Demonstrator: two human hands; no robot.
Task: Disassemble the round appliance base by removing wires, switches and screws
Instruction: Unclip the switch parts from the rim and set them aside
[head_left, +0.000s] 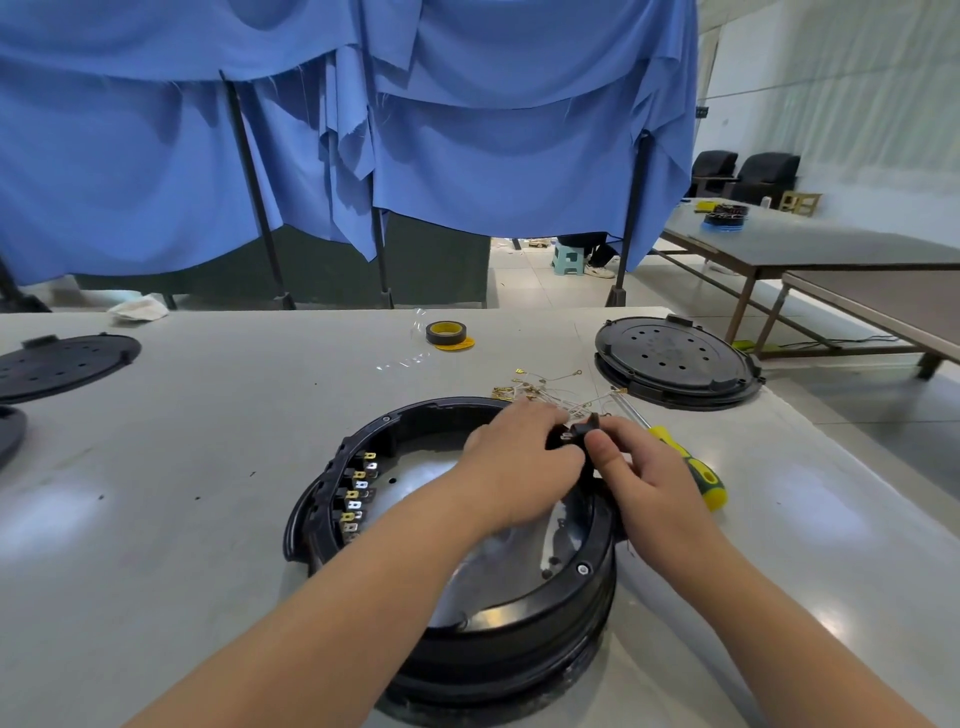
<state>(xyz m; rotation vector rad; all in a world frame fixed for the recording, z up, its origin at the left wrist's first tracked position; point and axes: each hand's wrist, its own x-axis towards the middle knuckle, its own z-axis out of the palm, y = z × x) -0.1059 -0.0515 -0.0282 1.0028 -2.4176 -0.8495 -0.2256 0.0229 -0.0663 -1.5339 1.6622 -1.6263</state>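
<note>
Black plastic forms the round base (457, 613), which sits open-side up on the grey table (182, 467) right before the person. Both hands meet over its far right rim. The left hand (519, 462) and the right hand (639, 467) each curl their fingers round a small black part (579, 434) held between them. A row of switches (356, 493) with metal tabs lines the base's left inner wall. Loose wires (540, 387) lie just beyond the hands, a yellow screwdriver (691, 465) beside the right one. A black lid (675, 358) and a tape roll (447, 333) rest farther back.
</note>
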